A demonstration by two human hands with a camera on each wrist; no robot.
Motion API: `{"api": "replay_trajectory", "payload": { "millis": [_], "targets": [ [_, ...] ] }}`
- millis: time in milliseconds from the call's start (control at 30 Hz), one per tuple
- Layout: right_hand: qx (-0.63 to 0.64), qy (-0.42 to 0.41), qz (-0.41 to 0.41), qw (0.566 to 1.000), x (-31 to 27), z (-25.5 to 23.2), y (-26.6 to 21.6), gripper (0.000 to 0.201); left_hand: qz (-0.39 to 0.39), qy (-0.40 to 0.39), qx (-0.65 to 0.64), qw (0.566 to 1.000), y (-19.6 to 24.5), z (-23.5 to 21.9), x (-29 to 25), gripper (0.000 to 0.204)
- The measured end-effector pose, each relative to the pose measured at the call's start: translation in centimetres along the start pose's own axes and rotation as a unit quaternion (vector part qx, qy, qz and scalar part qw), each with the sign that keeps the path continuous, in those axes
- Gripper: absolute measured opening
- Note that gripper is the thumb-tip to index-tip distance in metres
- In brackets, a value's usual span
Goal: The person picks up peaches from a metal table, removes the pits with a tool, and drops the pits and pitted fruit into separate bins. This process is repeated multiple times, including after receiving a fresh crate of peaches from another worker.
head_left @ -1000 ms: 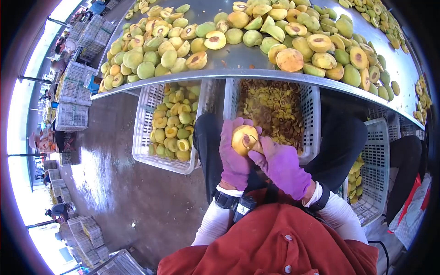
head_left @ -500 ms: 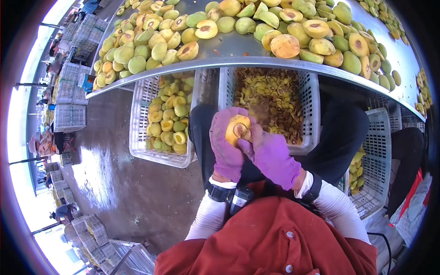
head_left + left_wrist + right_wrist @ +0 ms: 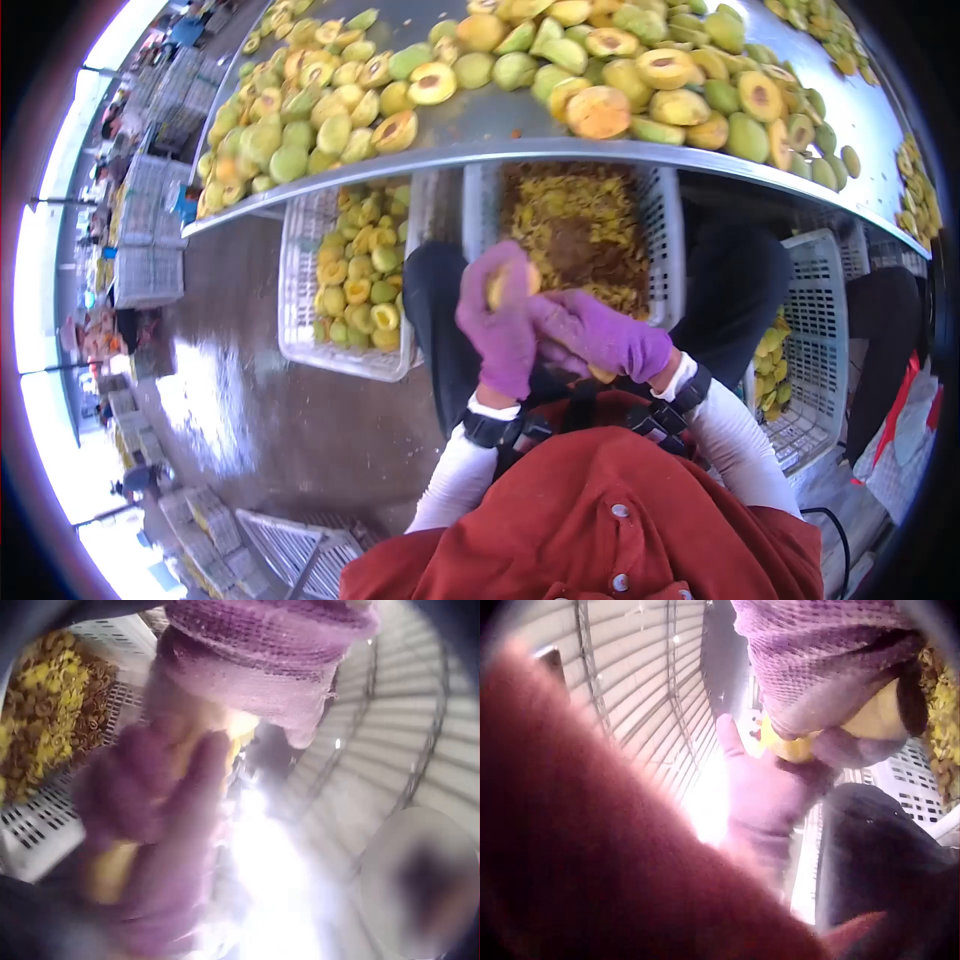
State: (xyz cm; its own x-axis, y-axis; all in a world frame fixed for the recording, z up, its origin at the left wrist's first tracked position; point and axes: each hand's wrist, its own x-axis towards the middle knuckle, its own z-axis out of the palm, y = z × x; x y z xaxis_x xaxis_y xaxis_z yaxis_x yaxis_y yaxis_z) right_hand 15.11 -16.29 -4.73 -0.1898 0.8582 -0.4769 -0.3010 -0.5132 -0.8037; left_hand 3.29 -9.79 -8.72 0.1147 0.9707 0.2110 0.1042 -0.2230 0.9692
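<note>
In the head view, the gloved left hand holds a halved yellow-orange fruit upright in front of the lap. The gloved right hand touches it from the side, fingers curled. A small tan piece shows beneath the right hand. In the right wrist view, the right hand grips a smooth tan object; what it is, I cannot tell. Yellow fruit shows between the two hands. The left wrist view is blurred, with the left hand at the top.
A metal table beyond the hands bears many fruit halves. Below it stand a crate of fruit halves at left and a crate of brown and yellow scraps in the middle. Another crate stands at right, beside a neighbour's leg.
The right hand has turned, with its back now more level, and sits lower beside the left. The fruit's cut face, visible before, is now mostly covered and blurred. The view has shifted slightly.
</note>
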Motion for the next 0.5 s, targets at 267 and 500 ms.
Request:
{"api": "replay_trajectory", "payload": {
  "millis": [267, 500],
  "targets": [
    [0.006, 0.124, 0.041, 0.991, -0.5, -1.1, -0.2, 0.028, 0.004, -0.025, -0.129, 0.991, 2.2, 2.1, 1.7, 0.010],
    [-0.059, -0.064, 0.002, 0.996, 2.5, 1.3, -4.8, 0.023, 0.022, 0.114, -0.189, 0.975, 6.5, -2.0, 5.3, 0.009]
  ]
}}
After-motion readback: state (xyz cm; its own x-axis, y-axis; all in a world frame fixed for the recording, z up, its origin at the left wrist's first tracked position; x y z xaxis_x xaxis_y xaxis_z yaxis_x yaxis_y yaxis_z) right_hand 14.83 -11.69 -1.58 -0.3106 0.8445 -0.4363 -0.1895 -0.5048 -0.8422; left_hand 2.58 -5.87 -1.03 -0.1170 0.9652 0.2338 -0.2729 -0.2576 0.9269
